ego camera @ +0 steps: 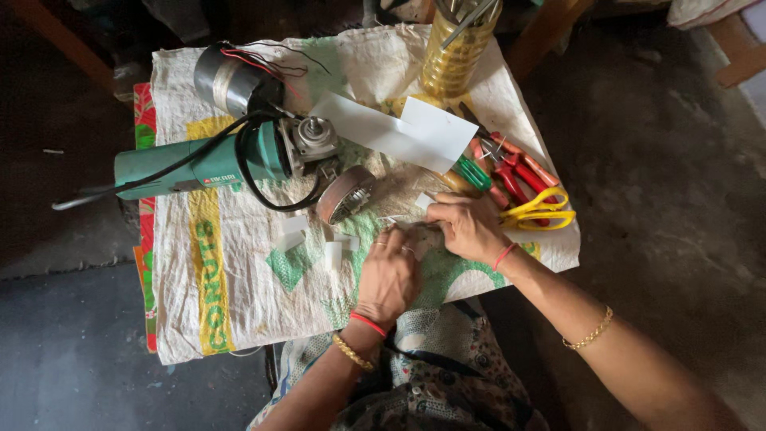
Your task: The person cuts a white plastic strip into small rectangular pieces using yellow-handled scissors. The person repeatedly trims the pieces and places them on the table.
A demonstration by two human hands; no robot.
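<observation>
— Woven sacking (239,303), white with yellow and green print, covers the desk; what lies on it?

— Biggest is the green angle grinder (199,166) at nine o'clock, its black cable (263,172) looping round the head; a grey motor (227,80) with red and black wires sits at eleven o'clock.

— And toward twelve?

— A yellow ribbed plastic jar (451,60) holding metal tools; below it two white paper strips (399,132) lie across one another; a round metal housing (345,194) leans just beside the grinder head.

— At three o'clock?

— Red-handled pliers (519,172), a green-handled screwdriver (472,172) and yellow scissors (538,211), all close together.

— The hands?

— Both at the centre; the left hand (388,275) rests knuckles up, fingers curled down on the sacking, rings showing; the right hand (467,226) is bent inward, fingertips pinched on a small white paper piece (423,201); whether the left grips anything I cannot tell.

— Smaller bits?

— Several small white blocks (332,254) lie at eight o'clock from the hands, apart from them; red thread and gold bangles circle the wrists.
</observation>
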